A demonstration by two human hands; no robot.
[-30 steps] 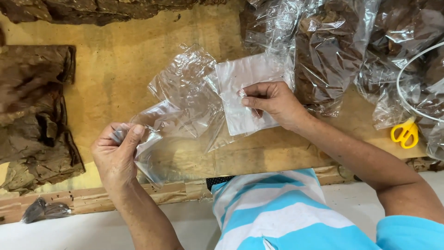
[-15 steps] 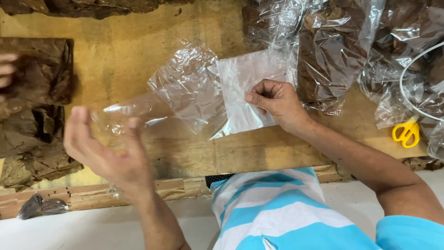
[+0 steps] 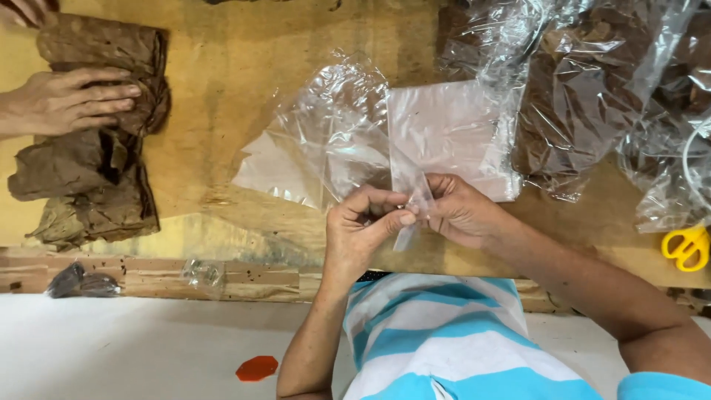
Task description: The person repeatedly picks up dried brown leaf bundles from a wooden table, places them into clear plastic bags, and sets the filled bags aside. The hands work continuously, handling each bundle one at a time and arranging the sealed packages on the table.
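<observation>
My left hand point(image 3: 364, 224) and my right hand point(image 3: 461, 212) meet at the table's near edge, both pinching the edge of a small clear plastic bag point(image 3: 412, 194). The bag's corner hangs down between the fingertips. Just beyond my hands lies a loose pile of clear plastic bags point(image 3: 348, 141), crumpled on the left and flat on the right, on the yellowish wooden table point(image 3: 222, 96).
Another person's hand point(image 3: 63, 100) rests on a stack of brown dried leaves point(image 3: 96, 155) at the left. Clear bags stuffed with brown leaves point(image 3: 585, 96) crowd the right. Yellow-handled scissors point(image 3: 685, 246) lie at the right edge. An orange scrap point(image 3: 257, 367) lies on the floor.
My left hand has come in from the left to join the right on a clear bag. Another person's hand now rests on the leaf stack.
</observation>
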